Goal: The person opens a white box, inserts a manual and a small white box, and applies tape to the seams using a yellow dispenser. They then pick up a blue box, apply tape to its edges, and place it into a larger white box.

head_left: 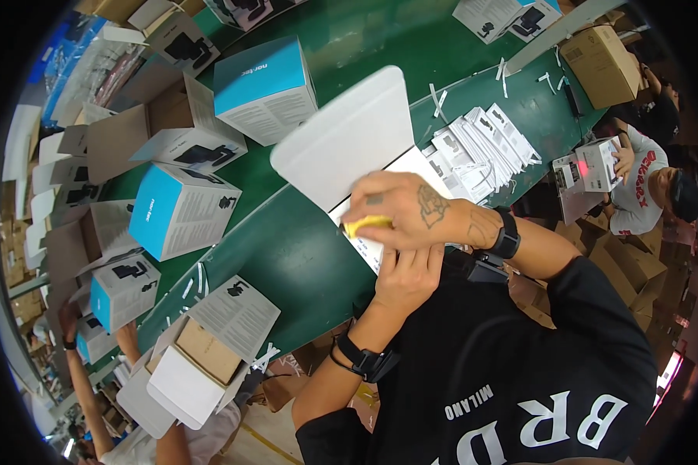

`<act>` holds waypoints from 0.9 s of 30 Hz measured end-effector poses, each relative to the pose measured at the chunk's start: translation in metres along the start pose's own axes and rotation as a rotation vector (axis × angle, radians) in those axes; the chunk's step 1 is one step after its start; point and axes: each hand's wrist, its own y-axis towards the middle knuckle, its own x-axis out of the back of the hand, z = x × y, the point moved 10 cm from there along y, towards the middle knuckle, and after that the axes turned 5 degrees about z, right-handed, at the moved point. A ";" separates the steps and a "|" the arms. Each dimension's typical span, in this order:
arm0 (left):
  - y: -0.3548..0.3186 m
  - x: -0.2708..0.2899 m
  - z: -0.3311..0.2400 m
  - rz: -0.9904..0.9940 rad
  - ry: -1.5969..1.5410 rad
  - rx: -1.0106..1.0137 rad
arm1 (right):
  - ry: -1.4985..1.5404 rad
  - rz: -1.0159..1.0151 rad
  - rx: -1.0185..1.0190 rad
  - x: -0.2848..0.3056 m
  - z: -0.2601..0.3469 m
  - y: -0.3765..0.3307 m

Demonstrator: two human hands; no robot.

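A white box lies on the green table with its flap open and raised away from me. My right hand, tattooed on the back and with a black watch at the wrist, grips a small yellow object and presses it on the box's near edge. Just below it, my left hand holds the same near edge of the box, its fingers partly hidden under the right hand. A black watch sits on that wrist too.
Blue-and-white product boxes stand to the left. A fanned stack of white leaflets lies right of the box. At the right a co-worker holds a white box. A brown carton sits far right. Another person handles an open box at lower left.
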 end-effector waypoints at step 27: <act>-0.022 0.000 -0.008 0.337 0.021 -0.058 | 0.118 -0.344 -0.146 0.033 0.027 -0.040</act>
